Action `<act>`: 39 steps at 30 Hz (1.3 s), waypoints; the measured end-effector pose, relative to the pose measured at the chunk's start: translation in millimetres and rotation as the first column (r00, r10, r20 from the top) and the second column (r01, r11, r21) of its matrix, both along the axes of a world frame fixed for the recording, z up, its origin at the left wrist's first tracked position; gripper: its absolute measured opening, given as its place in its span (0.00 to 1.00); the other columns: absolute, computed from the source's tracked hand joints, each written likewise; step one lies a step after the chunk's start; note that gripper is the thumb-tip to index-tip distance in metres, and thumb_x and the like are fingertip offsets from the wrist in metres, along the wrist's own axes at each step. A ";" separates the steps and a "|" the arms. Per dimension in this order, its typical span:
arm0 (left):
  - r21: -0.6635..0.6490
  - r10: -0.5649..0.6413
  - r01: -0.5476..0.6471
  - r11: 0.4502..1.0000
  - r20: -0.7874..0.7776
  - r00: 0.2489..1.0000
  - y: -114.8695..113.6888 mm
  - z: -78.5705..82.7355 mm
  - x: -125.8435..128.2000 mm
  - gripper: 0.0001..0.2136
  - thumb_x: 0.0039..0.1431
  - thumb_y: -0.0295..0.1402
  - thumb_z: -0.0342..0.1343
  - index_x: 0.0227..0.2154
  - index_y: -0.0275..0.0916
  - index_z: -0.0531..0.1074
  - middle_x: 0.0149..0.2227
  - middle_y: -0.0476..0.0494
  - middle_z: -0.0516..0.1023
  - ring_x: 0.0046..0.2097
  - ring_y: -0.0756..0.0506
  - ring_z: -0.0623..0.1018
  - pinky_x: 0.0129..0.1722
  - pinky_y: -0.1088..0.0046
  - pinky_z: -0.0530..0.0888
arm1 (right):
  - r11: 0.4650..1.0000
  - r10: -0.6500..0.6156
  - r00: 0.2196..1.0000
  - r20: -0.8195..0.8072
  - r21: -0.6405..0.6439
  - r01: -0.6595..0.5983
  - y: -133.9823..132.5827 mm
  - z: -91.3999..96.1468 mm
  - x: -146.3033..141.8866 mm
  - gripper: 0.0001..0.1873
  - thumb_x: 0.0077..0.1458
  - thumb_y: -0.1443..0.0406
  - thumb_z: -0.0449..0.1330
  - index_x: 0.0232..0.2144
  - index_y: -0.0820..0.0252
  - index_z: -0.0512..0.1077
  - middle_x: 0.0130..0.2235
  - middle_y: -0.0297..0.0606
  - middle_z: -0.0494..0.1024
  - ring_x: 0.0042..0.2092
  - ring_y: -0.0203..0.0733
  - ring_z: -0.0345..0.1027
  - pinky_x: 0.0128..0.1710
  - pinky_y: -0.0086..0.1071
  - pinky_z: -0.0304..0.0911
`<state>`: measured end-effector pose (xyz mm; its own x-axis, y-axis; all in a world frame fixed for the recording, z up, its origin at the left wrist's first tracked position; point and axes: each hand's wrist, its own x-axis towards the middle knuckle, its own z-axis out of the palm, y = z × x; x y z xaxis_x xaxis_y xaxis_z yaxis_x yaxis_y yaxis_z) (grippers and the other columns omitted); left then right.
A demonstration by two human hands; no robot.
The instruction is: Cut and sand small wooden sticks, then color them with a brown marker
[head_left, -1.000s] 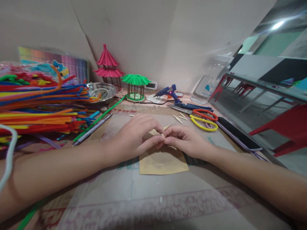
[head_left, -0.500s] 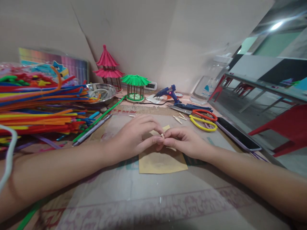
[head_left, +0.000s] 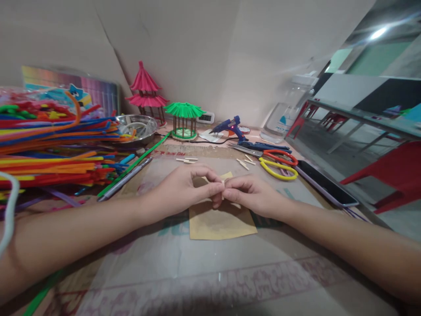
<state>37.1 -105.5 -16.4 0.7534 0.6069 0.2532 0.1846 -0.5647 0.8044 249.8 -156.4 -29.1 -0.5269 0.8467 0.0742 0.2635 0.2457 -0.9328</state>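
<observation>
A short pale wooden stick is pinched between the fingertips of both hands, mostly hidden by them. My left hand is closed on it from the left, thumb against the fingers. From the other side, my right hand pinches it with thumb and forefinger. Both hands are just over a tan paper-like sheet lying on the worktop. Part of another pale stick shows on the sheet under my right hand. More cut sticks lie beyond the hands, some at the left and some at the right.
Behind the hands stand a green-roofed model pavilion, a pink model tower and a blue glue gun. Scissors and a phone lie right. Bundled pipe cleaners fill the left, beside a metal bowl.
My left fingers have shifted slightly around the small stick, and its angle has changed. My left hand has moved a little down, uncovering more sticks behind it. My right hand stays nearly in place.
</observation>
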 end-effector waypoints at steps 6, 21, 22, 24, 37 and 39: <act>-0.022 0.085 -0.086 0.996 -0.037 0.996 4.0 -4.8 -0.9 0.09 0.63 0.39 0.57 0.32 0.40 0.77 0.34 0.51 0.80 0.39 0.47 0.78 0.42 0.71 0.70 | 0.990 -0.089 0.983 -0.159 -0.120 0.070 -2.8 -6.9 -6.8 0.14 0.56 0.57 0.68 0.35 0.58 0.69 0.35 0.35 0.80 0.38 0.38 0.77 0.42 0.36 0.74; 0.182 -0.050 0.045 0.982 0.021 0.999 7.9 -10.0 0.3 0.10 0.69 0.35 0.54 0.34 0.41 0.77 0.35 0.50 0.79 0.40 0.49 0.76 0.44 0.72 0.69 | 0.914 -0.175 0.980 -0.097 0.354 0.199 -4.5 -3.4 3.0 0.08 0.65 0.65 0.60 0.42 0.54 0.81 0.37 0.34 0.84 0.41 0.37 0.77 0.45 0.33 0.70; 0.210 -0.057 0.053 0.976 0.016 0.998 7.8 -10.7 0.9 0.09 0.69 0.34 0.53 0.35 0.41 0.77 0.36 0.50 0.80 0.41 0.49 0.76 0.45 0.72 0.69 | 0.918 -0.175 0.979 -0.099 0.343 0.199 -4.0 -4.4 4.0 0.09 0.65 0.64 0.60 0.42 0.53 0.81 0.36 0.34 0.84 0.41 0.37 0.77 0.45 0.32 0.70; 0.265 -0.072 0.071 0.962 -0.003 0.997 6.8 -11.9 1.7 0.10 0.70 0.34 0.52 0.36 0.41 0.77 0.37 0.49 0.80 0.42 0.48 0.76 0.46 0.71 0.68 | 0.922 -0.187 0.978 -0.089 0.329 0.206 -4.2 -6.1 5.7 0.08 0.65 0.63 0.61 0.41 0.54 0.81 0.35 0.34 0.84 0.40 0.37 0.77 0.43 0.31 0.70; 0.393 0.101 -0.008 0.920 -0.216 0.971 4.7 -12.7 -6.4 0.09 0.58 0.30 0.58 0.42 0.41 0.75 0.45 0.44 0.76 0.50 0.41 0.74 0.52 0.62 0.71 | 0.741 -0.284 0.880 0.381 0.670 -0.051 23.1 -14.5 23.0 0.10 0.66 0.62 0.60 0.34 0.60 0.77 0.35 0.40 0.79 0.40 0.43 0.70 0.42 0.35 0.62; 0.384 0.092 0.014 0.923 -0.256 0.962 4.5 -12.4 -7.3 0.10 0.57 0.30 0.58 0.43 0.41 0.75 0.46 0.43 0.76 0.51 0.41 0.74 0.53 0.61 0.71 | 0.747 -0.289 0.849 0.443 0.659 -0.090 22.9 -11.7 21.2 0.08 0.67 0.63 0.59 0.37 0.61 0.76 0.36 0.41 0.80 0.41 0.43 0.69 0.42 0.36 0.62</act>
<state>29.8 -101.0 -28.9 0.8022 0.5349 0.2652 0.3879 -0.8046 0.4495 271.1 -133.5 -40.8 -0.5619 0.7400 0.3698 0.6876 0.6663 -0.2885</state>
